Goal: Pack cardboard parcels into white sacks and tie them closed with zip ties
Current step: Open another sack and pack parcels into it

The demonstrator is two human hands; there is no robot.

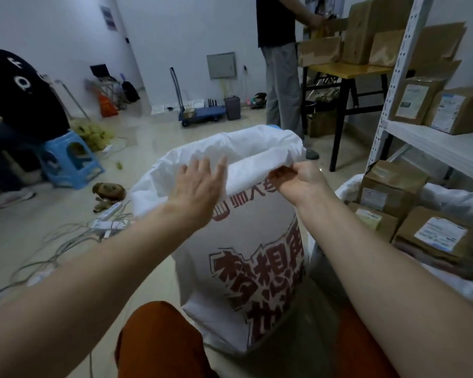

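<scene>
Sack: the white sack [241,268] with red printed characters stands upright on the floor between the person's knees; its mouth is open and the rim is rolled outward.
Right hand: the right hand [302,181] pinches the rolled rim of the sack at its near right side, fingers curled round the fabric.
Left hand: the left hand [200,184] lies flat against the near left part of the sack rim, fingers straight and spread, holding nothing.
Parcels: cardboard parcels [410,211] with white labels lie in a second sack just right of the sack.
Shelf: a white shelf [432,143] with more parcels is behind these, right of the sack.
Stool: a blue stool [69,159] is well apart, left of the sack.
</scene>
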